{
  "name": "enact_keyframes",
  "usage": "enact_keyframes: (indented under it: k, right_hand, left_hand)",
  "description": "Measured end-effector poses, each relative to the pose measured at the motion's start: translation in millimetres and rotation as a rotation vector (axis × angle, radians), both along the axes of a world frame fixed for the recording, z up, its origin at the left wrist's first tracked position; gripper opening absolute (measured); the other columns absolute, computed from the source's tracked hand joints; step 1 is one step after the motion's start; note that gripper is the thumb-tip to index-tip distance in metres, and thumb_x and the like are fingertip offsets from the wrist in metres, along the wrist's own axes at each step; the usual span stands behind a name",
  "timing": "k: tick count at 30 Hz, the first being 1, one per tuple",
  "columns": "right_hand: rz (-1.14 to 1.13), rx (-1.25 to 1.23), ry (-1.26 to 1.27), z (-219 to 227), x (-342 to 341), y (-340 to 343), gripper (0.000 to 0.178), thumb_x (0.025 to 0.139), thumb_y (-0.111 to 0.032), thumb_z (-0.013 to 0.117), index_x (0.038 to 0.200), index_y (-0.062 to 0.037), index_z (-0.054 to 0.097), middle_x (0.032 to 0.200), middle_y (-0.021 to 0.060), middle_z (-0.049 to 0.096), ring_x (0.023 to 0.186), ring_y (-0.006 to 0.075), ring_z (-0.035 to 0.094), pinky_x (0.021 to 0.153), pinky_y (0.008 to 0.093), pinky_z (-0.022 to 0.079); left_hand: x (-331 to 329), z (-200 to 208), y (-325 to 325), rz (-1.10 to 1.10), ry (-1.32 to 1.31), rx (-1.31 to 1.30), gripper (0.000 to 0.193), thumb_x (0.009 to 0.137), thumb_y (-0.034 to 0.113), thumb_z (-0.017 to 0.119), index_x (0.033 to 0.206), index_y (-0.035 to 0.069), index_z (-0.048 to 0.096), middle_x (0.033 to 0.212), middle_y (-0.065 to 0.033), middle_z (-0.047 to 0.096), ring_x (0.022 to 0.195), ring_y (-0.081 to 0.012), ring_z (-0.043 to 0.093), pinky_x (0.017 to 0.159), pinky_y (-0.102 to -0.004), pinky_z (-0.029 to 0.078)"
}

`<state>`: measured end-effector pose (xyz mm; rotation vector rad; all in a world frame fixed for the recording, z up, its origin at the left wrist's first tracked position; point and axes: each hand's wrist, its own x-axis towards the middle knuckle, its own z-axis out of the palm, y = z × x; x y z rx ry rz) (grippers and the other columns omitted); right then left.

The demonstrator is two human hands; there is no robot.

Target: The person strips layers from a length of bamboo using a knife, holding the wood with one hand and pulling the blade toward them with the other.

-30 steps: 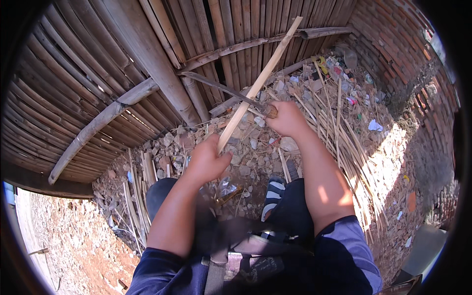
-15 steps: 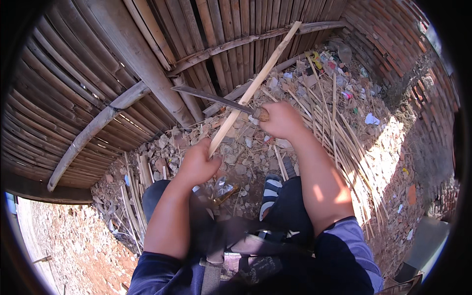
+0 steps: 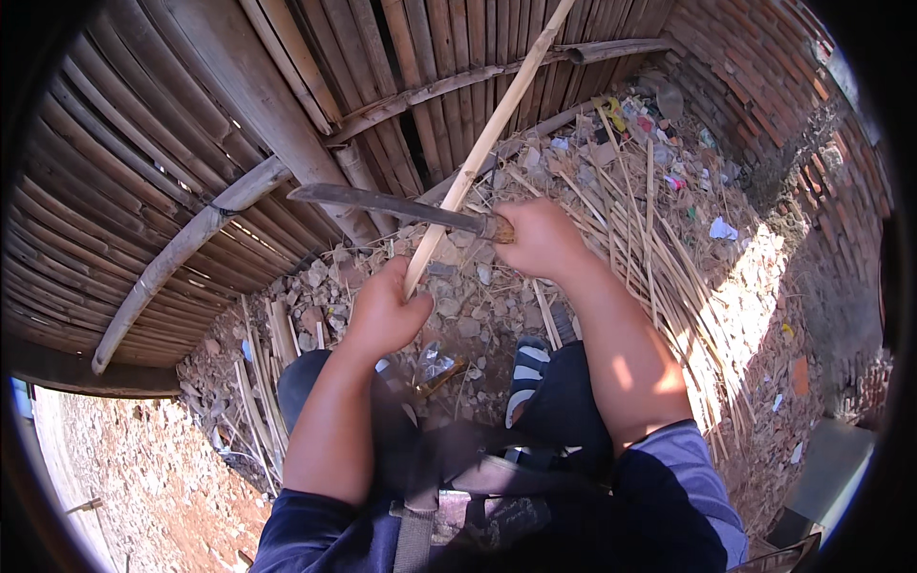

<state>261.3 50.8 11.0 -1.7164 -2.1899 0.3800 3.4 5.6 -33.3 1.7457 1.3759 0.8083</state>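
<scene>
My left hand is closed round the lower end of a long pale bamboo strip, which slants up and to the right past the top edge of the picture. In my right hand is the wooden handle of a machete. Its long dark blade points left and crosses the strip a little above my left hand, seemingly against it. The blade's tip hangs free at the left, in front of a thick bamboo post.
A bamboo slat wall with thick poles stands ahead and left. At the right is a brick wall. Many cut bamboo strips lie on rubble-strewn ground, with more strips by my left knee. A clear plastic wrapper lies between my feet.
The machete has slid down along the strip toward my left hand, its blade now showing broader and reaching further left. The strip's far end has risen out of the picture's top.
</scene>
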Motion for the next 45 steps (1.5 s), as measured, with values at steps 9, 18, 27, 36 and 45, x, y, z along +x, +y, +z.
enact_keyframes:
  k: [9,18,27,36,45]
  right_hand:
    - [-0.17,-0.048,0.066,-6.8,20.7,14.8,0.036,0.074,-0.024,0.072,0.106,-0.0076,0.073,0.09,0.0213,0.071,0.088,0.0413,0.069,0.079,0.0477,0.055]
    - [-0.15,0.039,0.306,-17.9,41.5,23.3,0.034,0.074,-0.024,0.076,0.1,-0.0034,0.071,0.086,0.0213,0.07,0.084,0.0403,0.069,0.076,0.0458,0.054]
    - [-0.023,0.076,0.052,6.8,8.7,1.3,0.028,0.072,-0.022,0.071,0.097,-0.0078,0.071,0.084,0.0192,0.07,0.084,0.0416,0.067,0.076,0.0483,0.054]
    - [-0.238,0.333,0.229,0.4,52.9,12.8,0.027,0.068,-0.019,0.074,0.091,-0.0059,0.068,0.077,0.0181,0.067,0.078,0.0416,0.066,0.07,0.0477,0.052]
    - [0.225,0.405,0.001,8.9,26.9,8.5,0.028,0.069,-0.019,0.075,0.093,-0.0059,0.07,0.075,0.0146,0.068,0.073,0.0401,0.066,0.068,0.047,0.053]
  left_hand:
    - [-1.4,4.3,-0.1,-0.044,0.111,0.012,0.029,0.078,0.016,0.068,0.099,-0.002,0.059,0.076,-0.023,0.064,0.071,-0.0383,0.066,0.068,-0.0454,0.052]
    - [6.7,21.3,-2.6,-0.058,0.094,0.02,0.027,0.078,0.013,0.067,0.099,-0.002,0.059,0.075,-0.0213,0.064,0.071,-0.0358,0.067,0.067,-0.0449,0.051]
    - [1.8,5.7,0.3,-0.019,0.076,0.002,0.028,0.078,0.014,0.067,0.1,-0.002,0.059,0.078,-0.0219,0.064,0.073,-0.0365,0.067,0.068,-0.0442,0.051]
    - [4.6,30.7,-3.9,-0.06,0.147,0.139,0.026,0.078,0.013,0.067,0.097,-0.001,0.058,0.071,-0.022,0.062,0.067,-0.0384,0.065,0.064,-0.0451,0.05]
    - [-3.5,17.4,-3.9,-0.022,0.012,0.231,0.023,0.078,0.013,0.067,0.095,-0.001,0.058,0.071,-0.0218,0.061,0.067,-0.0376,0.066,0.064,-0.0456,0.05]
